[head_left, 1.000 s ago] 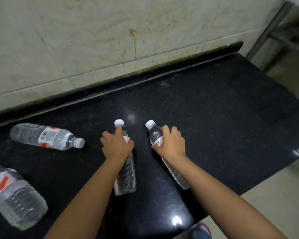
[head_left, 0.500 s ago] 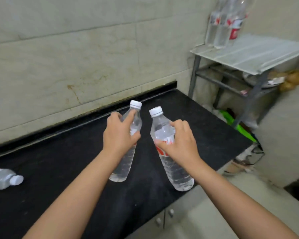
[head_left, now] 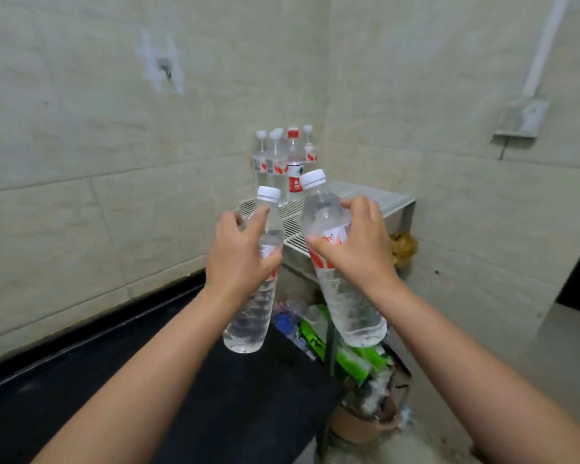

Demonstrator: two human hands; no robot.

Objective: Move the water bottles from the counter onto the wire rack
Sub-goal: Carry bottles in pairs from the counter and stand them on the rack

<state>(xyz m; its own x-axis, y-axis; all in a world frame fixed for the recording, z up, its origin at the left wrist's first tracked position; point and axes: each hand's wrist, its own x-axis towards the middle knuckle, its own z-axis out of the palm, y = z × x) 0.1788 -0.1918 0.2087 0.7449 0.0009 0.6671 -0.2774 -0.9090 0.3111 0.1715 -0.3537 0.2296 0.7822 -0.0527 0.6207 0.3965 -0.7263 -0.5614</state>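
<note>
While your left hand (head_left: 240, 259) wraps its fingers (head_left: 260, 217) round the upper body of the left bottle (head_left: 253, 293), thumb on the label, your right hand (head_left: 355, 247) grips the right bottle (head_left: 340, 272) at shoulder and label the same way. Both are in the air, off the black counter (head_left: 188, 390), side by side and apart. Left bottle: long axis near upright, white cap up and leaning slightly right, base down toward you. Right bottle: cap up and tilted left and away, base swung down to the right, over the clutter past the counter's right end. Caps lean toward each other, bases spread. Wire rack (head_left: 375, 199) is just beyond both bottles, in the far corner, its white grid top level. Four standing bottles (head_left: 285, 162) sit upright at its far left edge against the wall, three white caps, one red.
</note>
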